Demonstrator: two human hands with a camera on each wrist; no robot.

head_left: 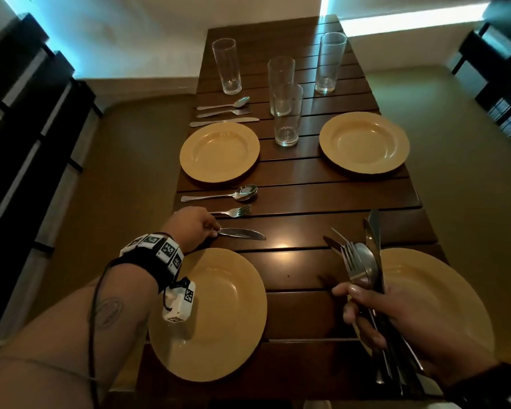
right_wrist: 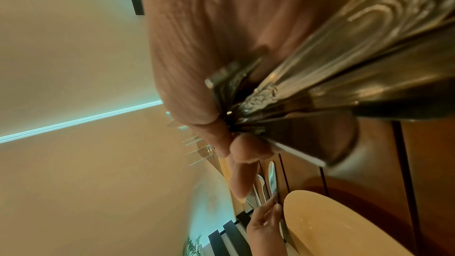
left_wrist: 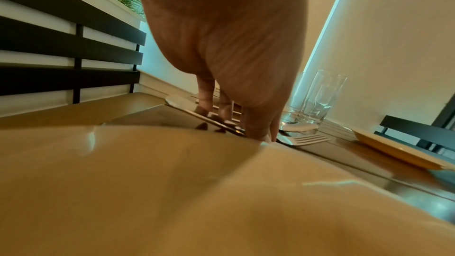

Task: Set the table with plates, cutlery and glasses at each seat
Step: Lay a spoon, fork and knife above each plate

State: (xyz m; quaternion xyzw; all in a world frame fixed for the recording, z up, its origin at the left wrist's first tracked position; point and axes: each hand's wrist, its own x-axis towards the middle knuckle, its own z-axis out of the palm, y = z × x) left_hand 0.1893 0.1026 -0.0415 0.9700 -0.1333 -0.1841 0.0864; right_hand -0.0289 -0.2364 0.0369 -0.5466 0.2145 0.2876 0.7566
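Observation:
A dark slatted wooden table [head_left: 307, 199] carries four yellow plates, cutlery and tall glasses. My left hand [head_left: 194, 227] grips the handle of a knife [head_left: 242, 234] that lies flat just beyond the near left plate [head_left: 219, 320]. A fork [head_left: 233, 212] and a spoon [head_left: 233, 194] lie beyond the knife. My right hand [head_left: 396, 317] grips a bundle of cutlery [head_left: 363, 261] upright over the near right plate [head_left: 455, 290]. In the right wrist view the bundle's handles [right_wrist: 320, 85] fan out from my fist.
The far left plate [head_left: 219, 152] has a knife, fork and spoon [head_left: 223, 113] beyond it. The far right plate [head_left: 365, 142] has none beside it. Clear glasses stand at the far left [head_left: 227, 66], centre [head_left: 286, 113] and far right [head_left: 329, 63]. Dark slatted railing [head_left: 27, 128] runs along the left.

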